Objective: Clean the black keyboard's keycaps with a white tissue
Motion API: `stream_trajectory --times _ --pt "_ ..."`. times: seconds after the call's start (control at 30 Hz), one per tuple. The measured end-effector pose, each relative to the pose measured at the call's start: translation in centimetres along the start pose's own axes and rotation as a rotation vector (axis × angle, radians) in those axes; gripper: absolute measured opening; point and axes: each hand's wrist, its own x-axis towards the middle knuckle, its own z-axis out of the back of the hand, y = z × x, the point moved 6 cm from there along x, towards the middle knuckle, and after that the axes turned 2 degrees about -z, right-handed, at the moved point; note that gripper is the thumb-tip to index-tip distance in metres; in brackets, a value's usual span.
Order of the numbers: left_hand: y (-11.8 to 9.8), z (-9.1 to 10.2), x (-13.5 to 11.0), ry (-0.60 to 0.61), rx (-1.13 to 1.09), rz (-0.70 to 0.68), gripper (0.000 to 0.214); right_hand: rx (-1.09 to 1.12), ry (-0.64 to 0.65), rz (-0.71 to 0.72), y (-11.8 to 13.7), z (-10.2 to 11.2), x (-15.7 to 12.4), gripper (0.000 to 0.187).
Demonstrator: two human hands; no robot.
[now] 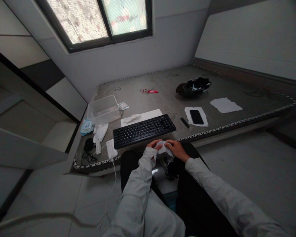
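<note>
My left hand (153,144) and my right hand (176,148) meet over my lap, both pinched on a small white wipe (163,147) held between them. They sit just in front of a black keyboard (143,129) that lies at the near edge of a low patterned platform (236,112). Behind the keyboard lie a white sheet (150,115) and a crumpled white cloth (131,118).
A clear plastic box (103,109), packets, a white charger (111,148) with a cable and a black mouse (89,144) lie to the left. A phone (196,117) on white paper, a pen, another paper (225,105), a black helmet (194,87) and a red wrapper (150,91) lie further right.
</note>
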Motion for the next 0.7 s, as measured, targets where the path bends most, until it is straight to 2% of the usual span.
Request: stream_trajectory --times 0.13,0.27,0.37,0.53,0.7 --pt "-1.3 0.1 -0.4 -0.061 0.214 -0.055 0.043 -0.001 -0.011 0.033 0.0 0.0 0.0 0.032" --pt "-3.2 0.3 -0.5 -0.1 0.549 -0.312 0.032 -0.007 -0.016 0.084 0.4 -0.2 0.0 0.034" --pt "-3.7 0.1 -0.4 -0.056 0.719 -0.442 0.032 -0.025 -0.015 0.125 1.3 -0.3 0.0 0.033" --pt "-4.2 0.0 -0.4 -0.029 0.884 -0.462 0.029 -0.081 -0.053 0.168 3.1 0.0 0.2 0.03" --pt "-5.3 0.4 -0.7 -0.135 0.792 -0.413 0.032 -0.019 -0.092 0.158 4.4 0.1 0.8 0.026"
